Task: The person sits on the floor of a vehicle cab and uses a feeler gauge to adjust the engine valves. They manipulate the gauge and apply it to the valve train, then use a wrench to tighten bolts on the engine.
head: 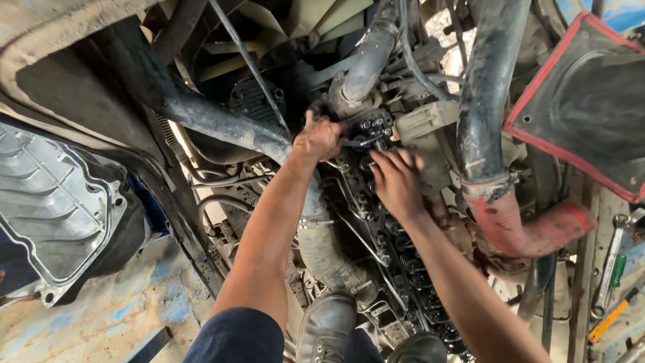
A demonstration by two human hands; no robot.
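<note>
I look down into an open engine bay. My left hand (319,138) is closed around a slim metal tool (355,142) whose tip reaches the bolts at the far end of the engine's valve gear (373,128). My right hand (395,180) rests just beside it, fingers spread and pressing on the greasy engine top, holding nothing that I can see. A row of dark valve springs (410,262) runs from my hands down toward my boots.
A thick black hose (487,87) with a red elbow (537,232) runs down the right. A grey ribbed hose (322,249) lies under my left arm. A cast aluminium cover (50,202) leans at left. Wrenches and a screwdriver (615,269) lie at right. My boots (329,326) stand on the engine.
</note>
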